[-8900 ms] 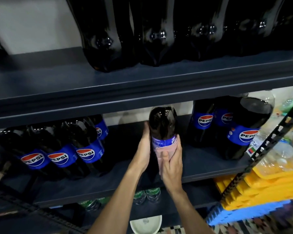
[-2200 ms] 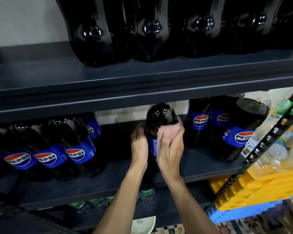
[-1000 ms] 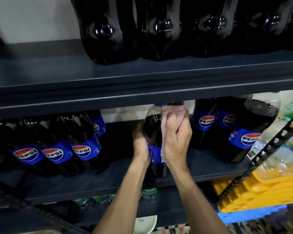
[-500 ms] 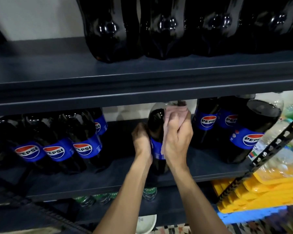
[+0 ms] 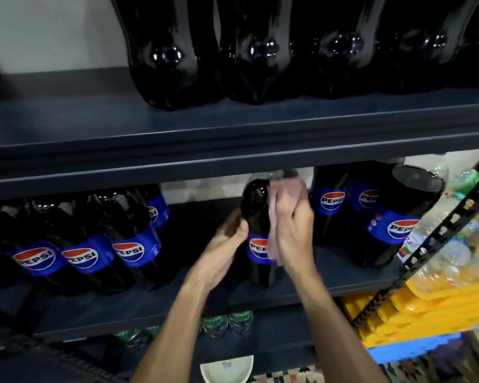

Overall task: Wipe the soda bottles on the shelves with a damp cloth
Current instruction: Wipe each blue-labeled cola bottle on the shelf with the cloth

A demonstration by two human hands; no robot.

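A dark Pepsi bottle [image 5: 256, 205] with a blue label stands at the middle of the second shelf [image 5: 260, 295]. My left hand [image 5: 223, 252] grips its left side at label height. My right hand [image 5: 292, 228] presses a pink cloth [image 5: 281, 194] against the bottle's right side, from the shoulder down over the label. The bottle's cap is hidden behind the shelf above. More Pepsi bottles stand on the same shelf at the left [image 5: 127, 236] and at the right [image 5: 398, 214].
Large dark bottles [image 5: 263, 51] line the upper shelf [image 5: 233, 153]. Small green-capped bottles [image 5: 227, 323] sit on the shelf below. A white bowl [image 5: 227, 369] is at the bottom. Yellow and blue crates [image 5: 426, 322] and a black slotted post [image 5: 437, 236] stand at the right.
My right hand with the cloth has slid from the bottle's top down its right side toward the label. The left hand stays on the bottle's left side.
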